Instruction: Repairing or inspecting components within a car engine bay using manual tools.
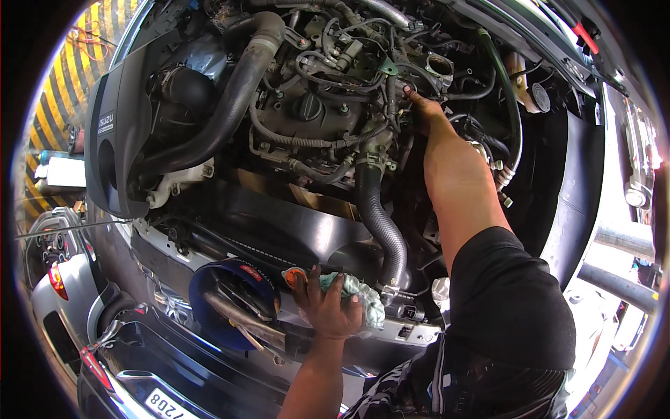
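Note:
My left hand (pixel 328 307) leans on the front crossmember of an open engine bay, its fingers spread. Beneath and beside its fingertips lies a crumpled pale green rag (pixel 368 302). A round cap with an orange label (pixel 294 275) sits by the fingers at the rag's left. Deep among the hoses on the engine's right side, my right hand (pixel 423 112) reaches in with the thumb showing. Its other fingers are hidden, so any grip cannot be made out. Left of it is the engine (pixel 307 129) with its black oil filler cap (pixel 307 107).
A blue round container (pixel 198 297) holding tools stands left of my left hand. A thick radiator hose (pixel 380 223) runs between my arms. The black intake pipe (pixel 241 115) curves at left beside a dark plastic cover (pixel 105 150). Another car (pixel 70 279) is parked at lower left.

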Available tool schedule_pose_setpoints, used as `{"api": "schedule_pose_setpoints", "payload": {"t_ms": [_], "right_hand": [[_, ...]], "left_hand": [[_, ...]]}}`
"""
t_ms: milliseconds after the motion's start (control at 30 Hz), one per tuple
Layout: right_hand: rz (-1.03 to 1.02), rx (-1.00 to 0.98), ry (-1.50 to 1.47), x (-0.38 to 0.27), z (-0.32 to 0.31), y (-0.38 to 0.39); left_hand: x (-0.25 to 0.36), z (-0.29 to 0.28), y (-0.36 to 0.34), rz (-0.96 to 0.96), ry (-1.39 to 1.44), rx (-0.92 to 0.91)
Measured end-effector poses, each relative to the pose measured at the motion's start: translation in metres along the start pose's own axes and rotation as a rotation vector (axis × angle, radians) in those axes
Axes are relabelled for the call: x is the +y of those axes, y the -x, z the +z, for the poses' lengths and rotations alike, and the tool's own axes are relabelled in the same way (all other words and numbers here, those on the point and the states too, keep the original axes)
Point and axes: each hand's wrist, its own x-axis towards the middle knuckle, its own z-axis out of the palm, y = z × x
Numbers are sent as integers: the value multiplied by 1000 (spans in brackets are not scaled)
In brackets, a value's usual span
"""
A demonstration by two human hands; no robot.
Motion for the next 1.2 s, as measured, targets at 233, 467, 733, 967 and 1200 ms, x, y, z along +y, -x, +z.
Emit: {"api": "schedule_pose_setpoints", "payload": {"t_ms": [233,467,733,967,1200], "right_hand": [[-27,-50,27,2,-2,-27],[-18,5,25,-2,4,5],[14,22,77,-15,11,26],[4,7,16,-5,5,14],[-33,1,28,-3,7,7]], "left_hand": [[1,0,-1,2,8,13],[-1,0,1,15,4,23],[1,-2,-1,-18,20,29],[1,-4,-2,-6,-10,31],[1,-8,-5,-3,-14,30]]}}
